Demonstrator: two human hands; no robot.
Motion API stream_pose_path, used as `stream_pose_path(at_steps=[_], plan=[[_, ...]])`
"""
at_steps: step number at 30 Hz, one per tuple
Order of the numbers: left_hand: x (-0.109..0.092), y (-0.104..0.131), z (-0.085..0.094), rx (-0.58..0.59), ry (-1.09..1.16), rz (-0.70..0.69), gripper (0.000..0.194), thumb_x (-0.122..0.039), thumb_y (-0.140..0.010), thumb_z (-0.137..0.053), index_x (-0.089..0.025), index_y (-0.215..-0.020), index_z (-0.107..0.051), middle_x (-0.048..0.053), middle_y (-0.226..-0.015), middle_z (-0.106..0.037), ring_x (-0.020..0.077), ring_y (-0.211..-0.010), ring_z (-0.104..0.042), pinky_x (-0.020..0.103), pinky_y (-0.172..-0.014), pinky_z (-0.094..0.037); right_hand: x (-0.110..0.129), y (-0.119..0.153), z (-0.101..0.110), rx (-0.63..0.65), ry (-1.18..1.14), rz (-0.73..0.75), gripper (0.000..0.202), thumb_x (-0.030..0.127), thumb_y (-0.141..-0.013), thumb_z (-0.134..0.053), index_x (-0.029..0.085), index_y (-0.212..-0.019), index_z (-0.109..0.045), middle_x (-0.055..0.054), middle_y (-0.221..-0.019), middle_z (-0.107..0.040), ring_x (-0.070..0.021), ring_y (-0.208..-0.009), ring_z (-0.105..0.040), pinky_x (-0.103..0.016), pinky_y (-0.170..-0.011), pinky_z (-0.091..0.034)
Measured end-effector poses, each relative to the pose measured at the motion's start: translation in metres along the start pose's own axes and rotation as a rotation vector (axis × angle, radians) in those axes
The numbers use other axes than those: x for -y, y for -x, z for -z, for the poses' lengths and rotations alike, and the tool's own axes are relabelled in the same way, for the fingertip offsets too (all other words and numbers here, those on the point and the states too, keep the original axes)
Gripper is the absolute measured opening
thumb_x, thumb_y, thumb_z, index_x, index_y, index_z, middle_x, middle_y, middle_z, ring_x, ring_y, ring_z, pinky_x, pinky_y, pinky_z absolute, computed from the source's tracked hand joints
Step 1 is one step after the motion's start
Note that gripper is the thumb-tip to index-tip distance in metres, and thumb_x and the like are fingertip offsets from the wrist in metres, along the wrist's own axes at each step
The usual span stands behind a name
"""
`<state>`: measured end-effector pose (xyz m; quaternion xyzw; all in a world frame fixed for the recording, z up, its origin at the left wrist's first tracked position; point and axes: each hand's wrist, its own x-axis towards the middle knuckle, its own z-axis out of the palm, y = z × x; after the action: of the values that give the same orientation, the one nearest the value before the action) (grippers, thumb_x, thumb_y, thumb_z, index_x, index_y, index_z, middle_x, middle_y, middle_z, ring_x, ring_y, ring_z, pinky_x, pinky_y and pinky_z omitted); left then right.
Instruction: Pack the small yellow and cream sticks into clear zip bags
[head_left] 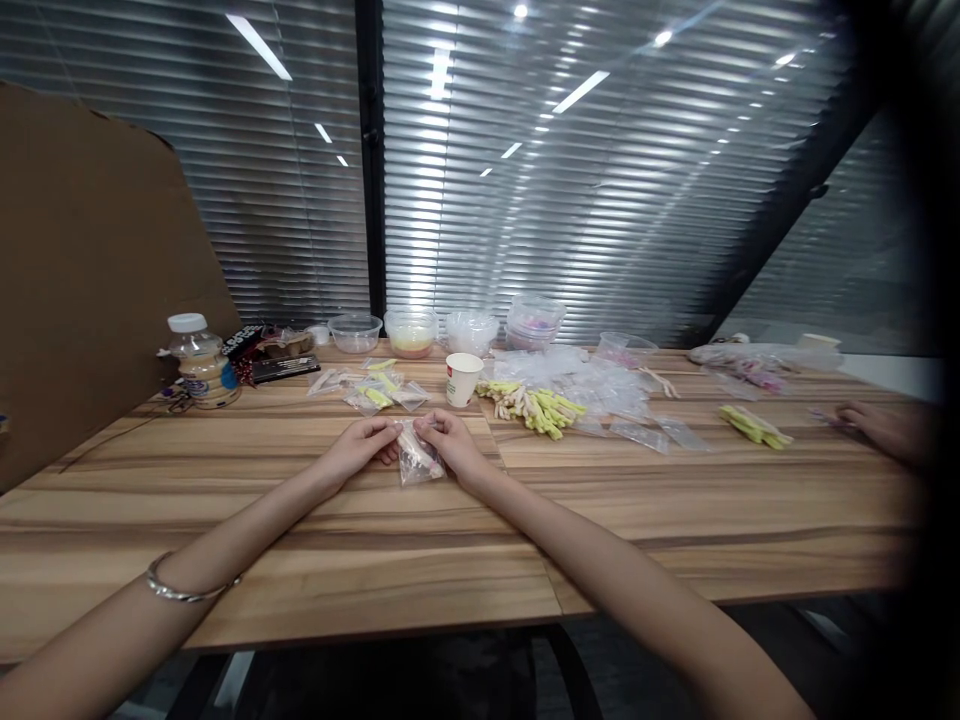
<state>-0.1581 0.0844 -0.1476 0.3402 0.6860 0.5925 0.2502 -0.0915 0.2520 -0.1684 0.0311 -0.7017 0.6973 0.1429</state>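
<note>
Between my two hands, just above the wooden table (315,560), is a small clear plastic bag (417,468) with a pale, whitish strip inside. My left hand (365,441) pinches the bag's upper left edge. The upper right edge is gripped by the closed fingers of my right hand (448,440). Beyond my hands stands a white paper cup (463,378). Several filled clear bags (379,388) with yellow-green and pale pieces lie past my left hand. A pile of yellow-green and pale strips (536,407) lies beyond my right hand.
Flat clear bags (592,380) are heaped at the back right. Clear plastic tubs (411,332) line the back edge. A white-lidded jar (201,362) stands by a cardboard panel (97,270) at left. Another person's hand (885,430) rests at far right, near a small strip bundle (754,426).
</note>
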Motion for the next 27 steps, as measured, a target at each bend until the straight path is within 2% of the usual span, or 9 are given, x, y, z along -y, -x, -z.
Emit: stream_pose_path(at_steps=[5, 8, 13, 19, 23, 27], plan=[[0.003, -0.001, 0.002, -0.025, 0.023, -0.006, 0.032, -0.045, -0.078, -0.06, -0.013, -0.076, -0.056, 0.0, -0.068, -0.055, 0.0099, -0.062, -0.05, 0.022, -0.063, -0.041, 0.001, -0.001, 0.001, -0.026, 0.036, 0.033, 0.03, 0.045, -0.075, -0.062, 0.016, -0.073, -0.053, 0.001, -0.069, -0.052, -0.01, -0.062, -0.045, -0.021, -0.057, -0.035], [0.0, 0.001, 0.001, -0.054, -0.015, -0.043, 0.033, -0.045, -0.077, -0.06, -0.014, -0.07, -0.056, -0.001, -0.063, -0.053, 0.0095, -0.059, -0.047, 0.021, -0.059, -0.038, 0.006, 0.001, 0.001, 0.037, 0.027, 0.029, 0.03, 0.045, -0.074, -0.063, 0.016, -0.074, -0.056, 0.001, -0.07, -0.054, -0.0099, -0.063, -0.046, -0.021, -0.058, -0.036], [-0.005, 0.003, 0.0, -0.032, -0.088, -0.083, 0.034, -0.045, -0.078, -0.059, -0.013, -0.067, -0.056, -0.001, -0.06, -0.05, 0.0092, -0.057, -0.044, 0.02, -0.056, -0.035, 0.009, 0.003, 0.003, 0.129, 0.026, -0.07, 0.033, 0.045, -0.069, -0.069, 0.014, -0.075, -0.059, 0.0, -0.067, -0.056, -0.0091, -0.058, -0.046, -0.021, -0.054, -0.035], [-0.001, 0.002, 0.0, -0.005, -0.082, -0.049, 0.035, -0.048, -0.08, -0.056, -0.013, -0.075, -0.059, 0.0, -0.067, -0.054, 0.0105, -0.062, -0.049, 0.021, -0.06, -0.039, 0.011, 0.007, 0.004, 0.104, 0.023, -0.09, 0.034, 0.046, -0.07, -0.069, 0.015, -0.077, -0.06, -0.001, -0.068, -0.059, -0.0097, -0.057, -0.049, -0.021, -0.053, -0.035], [0.0, 0.001, 0.001, 0.01, -0.086, -0.089, 0.034, -0.047, -0.08, -0.057, -0.013, -0.075, -0.058, 0.0, -0.067, -0.053, 0.0105, -0.062, -0.047, 0.021, -0.059, -0.038, 0.012, 0.006, 0.002, 0.133, -0.007, -0.078, 0.033, 0.045, -0.07, -0.069, 0.014, -0.076, -0.059, -0.001, -0.068, -0.058, -0.0093, -0.059, -0.048, -0.021, -0.055, -0.036], [0.0, 0.0, 0.001, -0.075, -0.08, -0.118, 0.033, -0.047, -0.08, -0.056, -0.014, -0.073, -0.056, -0.001, -0.064, -0.051, 0.0098, -0.059, -0.045, 0.021, -0.057, -0.036, 0.007, 0.002, 0.003, 0.093, -0.058, -0.063, 0.033, 0.046, -0.073, -0.066, 0.015, -0.077, -0.058, -0.001, -0.073, -0.057, -0.0102, -0.063, -0.049, -0.022, -0.058, -0.037]])
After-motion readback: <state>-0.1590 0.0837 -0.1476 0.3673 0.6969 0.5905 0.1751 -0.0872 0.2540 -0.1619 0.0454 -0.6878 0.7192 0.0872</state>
